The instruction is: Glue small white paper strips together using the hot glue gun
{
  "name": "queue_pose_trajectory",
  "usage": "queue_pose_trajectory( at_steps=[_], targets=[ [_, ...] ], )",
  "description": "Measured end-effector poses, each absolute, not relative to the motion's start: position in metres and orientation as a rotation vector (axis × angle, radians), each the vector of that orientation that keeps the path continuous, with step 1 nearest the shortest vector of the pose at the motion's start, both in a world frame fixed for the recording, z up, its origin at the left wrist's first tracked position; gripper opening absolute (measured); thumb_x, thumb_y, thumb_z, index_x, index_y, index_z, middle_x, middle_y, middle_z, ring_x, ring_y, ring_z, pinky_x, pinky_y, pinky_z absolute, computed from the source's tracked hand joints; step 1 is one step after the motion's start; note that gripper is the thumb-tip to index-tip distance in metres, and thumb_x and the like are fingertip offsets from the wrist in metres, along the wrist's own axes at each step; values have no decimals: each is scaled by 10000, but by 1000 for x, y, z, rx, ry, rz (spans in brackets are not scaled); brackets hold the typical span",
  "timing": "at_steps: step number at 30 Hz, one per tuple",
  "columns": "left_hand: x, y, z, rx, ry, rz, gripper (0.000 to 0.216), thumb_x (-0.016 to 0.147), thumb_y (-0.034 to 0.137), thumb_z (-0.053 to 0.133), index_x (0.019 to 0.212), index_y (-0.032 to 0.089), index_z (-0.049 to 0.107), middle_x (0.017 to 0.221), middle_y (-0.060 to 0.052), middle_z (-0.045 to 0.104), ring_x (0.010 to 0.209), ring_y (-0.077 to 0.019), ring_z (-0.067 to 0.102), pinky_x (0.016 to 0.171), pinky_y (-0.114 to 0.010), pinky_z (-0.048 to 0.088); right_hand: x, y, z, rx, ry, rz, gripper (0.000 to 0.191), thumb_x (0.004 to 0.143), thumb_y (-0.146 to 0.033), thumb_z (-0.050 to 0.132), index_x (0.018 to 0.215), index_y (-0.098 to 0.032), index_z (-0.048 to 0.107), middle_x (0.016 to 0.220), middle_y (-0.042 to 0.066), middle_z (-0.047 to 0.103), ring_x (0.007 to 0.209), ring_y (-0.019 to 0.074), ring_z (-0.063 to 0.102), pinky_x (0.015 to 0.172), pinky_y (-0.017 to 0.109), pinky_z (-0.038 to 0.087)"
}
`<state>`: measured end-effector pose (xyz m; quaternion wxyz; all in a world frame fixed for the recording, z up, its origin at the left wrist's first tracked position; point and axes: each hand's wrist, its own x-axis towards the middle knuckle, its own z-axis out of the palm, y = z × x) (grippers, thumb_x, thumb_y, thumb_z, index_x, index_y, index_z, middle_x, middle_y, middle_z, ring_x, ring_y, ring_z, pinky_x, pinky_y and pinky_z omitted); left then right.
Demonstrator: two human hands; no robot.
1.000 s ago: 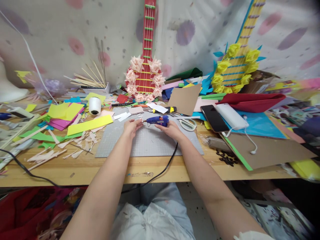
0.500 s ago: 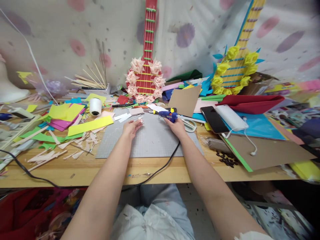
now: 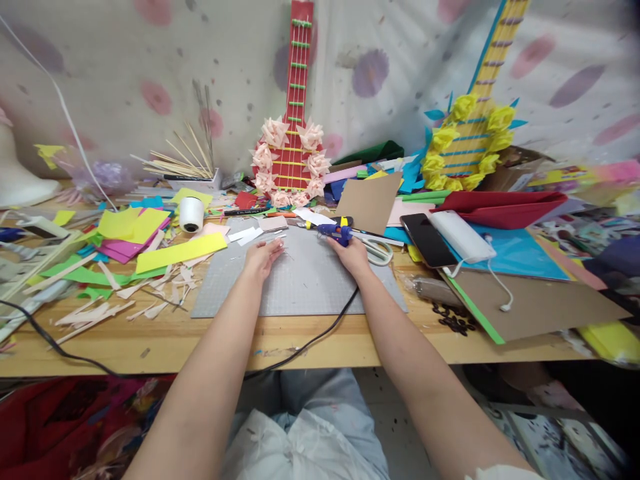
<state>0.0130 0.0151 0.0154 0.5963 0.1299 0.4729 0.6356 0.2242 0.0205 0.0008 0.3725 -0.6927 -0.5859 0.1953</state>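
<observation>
Open mat (image 3: 306,290) centre, left fingers (image 3: 273,249) curled, hold unclear, right fingers (image 3: 338,247) round glue gun (image 3: 338,232)

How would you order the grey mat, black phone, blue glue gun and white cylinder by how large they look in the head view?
1. Grey mat
2. Black phone
3. Blue glue gun and white cylinder: too close to rank; the right hand partly hides the gun.

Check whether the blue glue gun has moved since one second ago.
Yes. Judged against the grey cutting mat, the blue glue gun has shifted right and slightly up in the view, away from the left hand.
</observation>
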Motion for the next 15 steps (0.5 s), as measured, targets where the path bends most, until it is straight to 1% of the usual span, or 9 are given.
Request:
queue_pose_trajectory(
  at_steps=[7, 11, 13, 15],
  targets=[
    [13, 16, 14, 308, 1097, 1484, 380, 631, -48, 608, 770, 186, 342, 619, 1, 594, 574, -119, 609, 689, -311, 529, 222, 21, 2, -1870, -1510, 425, 596, 655, -639, 508, 956, -143, 644, 898, 144, 664, 859, 253, 614, 723, 332, 443],
    [12, 16, 13, 303, 1072, 1510, 382, 626, -51, 605, 756, 190, 339, 608, 24, 580, 556, -103, 595, 699, -315, 530, 219, 20, 4, -1894, -1570, 408, 602, 647, -653, 500, 973, -161, 623, 926, 128, 651, 874, 255, 598, 724, 339, 432],
    [12, 15, 12, 296, 1052, 1530, 373, 624, -47, 608, 746, 189, 346, 602, 30, 575, 557, -104, 594, 704, -326, 529, 219, 18, 7, -1863, -1610, 391, 596, 651, -639, 505, 991, -159, 603, 954, 121, 636, 889, 246, 582, 740, 339, 425],
    [12, 14, 11, 298, 1021, 1560, 353, 622, -37, 616, 721, 182, 357, 595, 26, 577, 568, -108, 598, 709, -328, 525, 220, 13, 12, -1844, -1638, 297, 610, 644, -615, 531, 1020, -136, 572, 994, 134, 610, 934, 250, 552, 781, 348, 408]
  ],
)
